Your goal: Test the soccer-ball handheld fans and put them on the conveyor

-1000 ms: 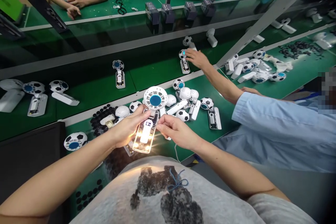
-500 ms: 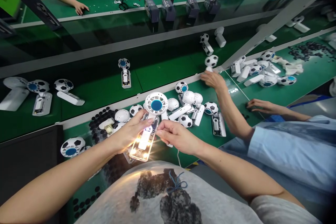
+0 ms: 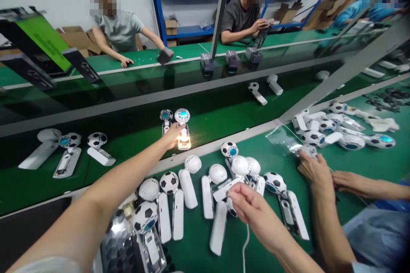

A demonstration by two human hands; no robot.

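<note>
The left hand (image 3: 173, 134) reaches out past the metal rail (image 3: 173, 161), and its thumb and fingers hold the side of a lit gadget (image 3: 184, 141). The gadget has a round white head with a blue middle, and its handle glows bright yellow. It is over the long green strip (image 3: 221, 121) behind the rail, but I can't tell if it is resting there. Just beside it is a gadget with a football head (image 3: 166, 115), partly behind the hand.

The right hand (image 3: 253, 209) is on the near side, over the green table (image 3: 188, 234). Its finger and thumb are close together, almost pinching. I can't tell if there is something between them. Its tips are right by a bunch of white gadgets (image 3: 219, 228), and a white cord (image 3: 246, 245) hangs down below it.

Over to the right, a co-worker's hand (image 3: 315, 168) is at a shiny clear bag (image 3: 283, 140). Across the way, a person in a grey shirt (image 3: 118, 30) has a blurry dark box (image 3: 165, 56) in one hand.
</note>
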